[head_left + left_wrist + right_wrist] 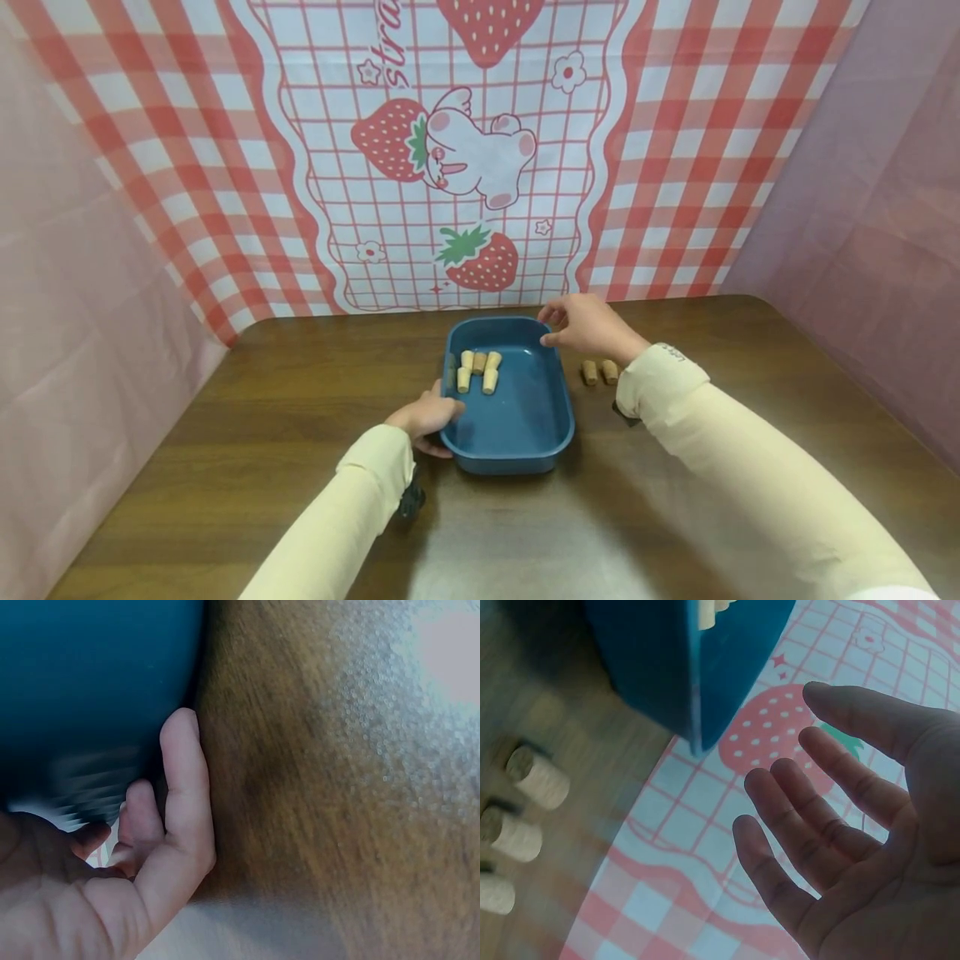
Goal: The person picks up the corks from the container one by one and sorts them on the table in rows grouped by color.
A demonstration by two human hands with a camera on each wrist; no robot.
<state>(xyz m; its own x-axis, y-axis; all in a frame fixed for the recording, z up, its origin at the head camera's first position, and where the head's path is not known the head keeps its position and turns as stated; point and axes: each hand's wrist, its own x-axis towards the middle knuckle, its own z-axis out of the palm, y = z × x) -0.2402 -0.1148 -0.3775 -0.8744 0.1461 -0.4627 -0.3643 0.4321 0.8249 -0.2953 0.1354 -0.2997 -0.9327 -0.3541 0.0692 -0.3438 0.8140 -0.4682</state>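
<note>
A blue rectangular tray (517, 417) is on the wooden table, with several tapered corks (478, 363) standing and leaning along its left side. My left hand (429, 414) holds the tray's left wall. Its thumb lies over the rim, and its curled fingers (187, 765) are low against the outside. Beside the far right corner of the tray is my right hand (588, 325), with nothing in it. In the right wrist view its fingers (780, 817) are loosely spread, apart from the tray wall (652, 675).
Right of the tray, brown corks (590, 372) stand on the table (322, 375); the right wrist view shows three corks (540, 780), one hidden from the head view. A strawberry-print cloth (480, 183) hangs behind the table, with pink cloth (82, 292) at the sides.
</note>
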